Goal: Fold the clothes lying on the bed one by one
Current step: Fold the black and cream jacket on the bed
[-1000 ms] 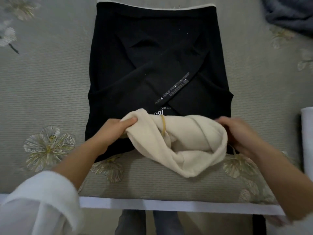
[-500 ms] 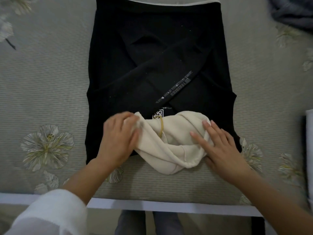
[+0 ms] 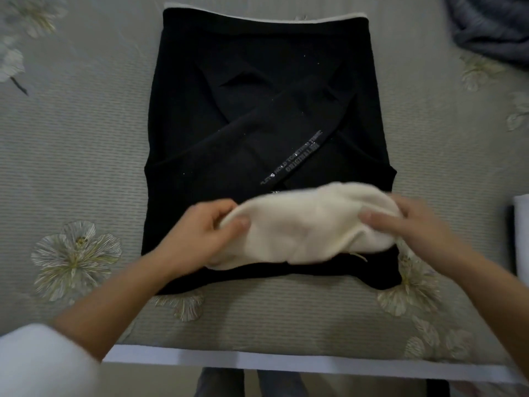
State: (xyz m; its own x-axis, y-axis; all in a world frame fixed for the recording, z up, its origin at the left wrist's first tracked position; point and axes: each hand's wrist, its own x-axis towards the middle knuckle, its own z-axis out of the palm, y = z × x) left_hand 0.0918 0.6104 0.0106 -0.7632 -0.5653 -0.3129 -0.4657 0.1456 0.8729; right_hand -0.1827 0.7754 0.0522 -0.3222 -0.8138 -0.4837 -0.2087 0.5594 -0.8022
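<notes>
Now your left hand point(image 3: 200, 227) and right hand point(image 3: 412, 224), fingers curled, grip the ends of the cream hood point(image 3: 309, 224), laying it flat on the black sweatshirt point(image 3: 257, 110) spread on the bed point(image 3: 71, 138), likely to square the next fold.

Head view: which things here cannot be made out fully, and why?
All in the head view:
Black garment: near part hidden under the cream cloth.
Printed lettering: too blurred to read.
Grey cloth: cut off by the top right corner.
White object: cut off by the right edge.
</notes>
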